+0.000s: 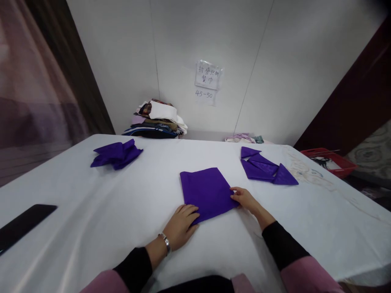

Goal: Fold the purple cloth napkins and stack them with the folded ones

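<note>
A purple cloth napkin (208, 191), folded into a rough square, lies flat in the middle of the table. My left hand (182, 223), with a silver bracelet at the wrist, rests on its near left corner, fingers stretched out. At the right corner, my right hand (243, 197) pinches the edge between thumb and fingers. Several folded purple napkins (262, 167) with pointed shapes lie close together to the back right. To the back left sits a crumpled heap of purple cloth (117, 154).
A white cloth covers the table (128, 203). On the left lies a flat black object (26, 224). Behind the far edge are stacked clothes (159, 120) and a smaller fabric pile (241, 138). A red basket (331, 160) stands beyond the right edge. A handwritten sign (208, 77) hangs on the wall.
</note>
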### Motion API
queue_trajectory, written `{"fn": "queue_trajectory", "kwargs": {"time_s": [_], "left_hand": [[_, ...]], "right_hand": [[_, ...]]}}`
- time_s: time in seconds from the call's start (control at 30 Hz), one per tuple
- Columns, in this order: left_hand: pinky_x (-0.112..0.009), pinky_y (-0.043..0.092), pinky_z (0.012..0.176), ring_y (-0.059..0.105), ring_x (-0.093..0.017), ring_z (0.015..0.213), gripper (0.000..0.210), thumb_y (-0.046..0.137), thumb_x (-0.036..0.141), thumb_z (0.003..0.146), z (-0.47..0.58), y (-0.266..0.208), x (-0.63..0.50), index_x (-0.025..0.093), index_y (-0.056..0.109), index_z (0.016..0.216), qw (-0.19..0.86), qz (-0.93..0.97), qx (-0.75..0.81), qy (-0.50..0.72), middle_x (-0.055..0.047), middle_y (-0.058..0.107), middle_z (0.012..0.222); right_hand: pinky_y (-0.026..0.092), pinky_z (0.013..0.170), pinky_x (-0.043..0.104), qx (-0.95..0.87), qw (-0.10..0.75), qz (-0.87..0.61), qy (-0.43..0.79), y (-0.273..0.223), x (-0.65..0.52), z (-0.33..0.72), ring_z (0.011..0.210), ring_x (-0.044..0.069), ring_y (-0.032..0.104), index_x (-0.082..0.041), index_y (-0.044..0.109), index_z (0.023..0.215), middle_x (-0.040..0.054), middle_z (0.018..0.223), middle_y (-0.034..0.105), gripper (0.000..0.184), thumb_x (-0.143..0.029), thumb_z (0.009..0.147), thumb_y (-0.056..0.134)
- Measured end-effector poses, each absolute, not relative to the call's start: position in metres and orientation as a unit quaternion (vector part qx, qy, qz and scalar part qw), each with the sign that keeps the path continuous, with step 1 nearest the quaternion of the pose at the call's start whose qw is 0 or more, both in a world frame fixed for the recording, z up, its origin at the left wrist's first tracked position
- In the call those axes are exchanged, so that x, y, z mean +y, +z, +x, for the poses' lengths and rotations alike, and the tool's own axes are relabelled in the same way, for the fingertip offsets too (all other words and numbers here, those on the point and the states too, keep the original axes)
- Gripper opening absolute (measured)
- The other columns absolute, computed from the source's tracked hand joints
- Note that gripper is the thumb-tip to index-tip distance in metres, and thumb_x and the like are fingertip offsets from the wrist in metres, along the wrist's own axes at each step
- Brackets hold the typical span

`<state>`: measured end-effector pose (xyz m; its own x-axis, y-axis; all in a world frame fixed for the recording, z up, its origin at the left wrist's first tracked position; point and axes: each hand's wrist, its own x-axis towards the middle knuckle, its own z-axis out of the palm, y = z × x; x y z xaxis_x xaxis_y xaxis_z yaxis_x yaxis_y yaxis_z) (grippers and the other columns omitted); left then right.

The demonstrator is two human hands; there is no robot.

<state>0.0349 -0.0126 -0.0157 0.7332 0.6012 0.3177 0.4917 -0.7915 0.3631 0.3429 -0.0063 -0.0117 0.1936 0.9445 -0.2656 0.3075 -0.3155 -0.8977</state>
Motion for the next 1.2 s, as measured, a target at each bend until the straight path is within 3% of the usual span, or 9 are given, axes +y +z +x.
{"fn": "queue_trajectory", "kwargs": {"time_s": [0.17,0.4,0.53,0.7,0.9,1.2], "left_hand": [[-0.045,0.042,0.091,0.052,-0.024,0.104,0.031,0.056,0.018,0.077,0.036,-0.015,-0.014,0.021,0.056,0.107,0.107,0.918,0.301,0.237,-0.008,0.060,0.110],[-0.037,0.044,0.079,0.050,-0.021,0.089,0.009,0.054,0.013,0.078,0.041,-0.013,-0.016,0.018,0.054,0.085,0.117,0.915,0.315,0.224,-0.005,0.058,0.092],[-0.037,0.043,0.078,0.050,-0.021,0.088,0.010,0.053,0.012,0.078,0.042,-0.014,-0.015,0.018,0.053,0.086,0.121,0.916,0.316,0.217,-0.006,0.057,0.092],[-0.038,0.042,0.080,0.049,-0.022,0.091,0.012,0.054,0.014,0.078,0.041,-0.014,-0.014,0.019,0.054,0.090,0.127,0.917,0.319,0.205,-0.006,0.057,0.095],[-0.038,0.042,0.079,0.050,-0.022,0.090,0.011,0.053,0.014,0.079,0.041,-0.015,-0.014,0.019,0.054,0.088,0.132,0.918,0.321,0.193,-0.006,0.058,0.095],[-0.037,0.042,0.075,0.050,-0.021,0.084,0.006,0.051,0.014,0.080,0.041,-0.014,-0.014,0.019,0.054,0.081,0.122,0.922,0.317,0.186,-0.005,0.057,0.087]], "right_hand": [[0.033,0.042,0.017,-0.515,0.315,-0.691,0.398,-0.003,0.017,0.341,0.048,0.006,0.044,-0.015,0.057,0.113,-0.0054,0.062,0.052,0.043,-0.015,0.070,0.063],[0.036,0.043,0.020,-0.535,0.261,-0.703,0.388,0.005,0.049,0.339,0.042,0.007,0.043,-0.016,0.058,0.117,-0.0063,0.052,0.051,0.047,-0.018,0.070,0.064],[0.041,0.052,0.022,-0.554,0.272,-0.709,0.341,0.003,0.064,0.332,0.053,0.010,0.051,-0.018,0.061,0.113,-0.0034,0.063,0.058,0.047,-0.013,0.067,0.064],[0.044,0.061,0.023,-0.564,0.298,-0.719,0.277,-0.001,0.074,0.330,0.064,0.012,0.056,-0.017,0.055,0.121,-0.0003,0.076,0.062,0.049,-0.016,0.073,0.057],[0.045,0.062,0.024,-0.567,0.273,-0.741,0.236,-0.009,0.069,0.334,0.067,0.015,0.059,-0.012,0.057,0.119,0.0041,0.083,0.064,0.049,-0.015,0.070,0.058],[0.045,0.079,0.027,-0.606,0.223,-0.745,0.168,-0.008,0.054,0.330,0.090,0.020,0.062,-0.021,0.060,0.114,0.0052,0.101,0.068,0.041,-0.015,0.074,0.055]]}}
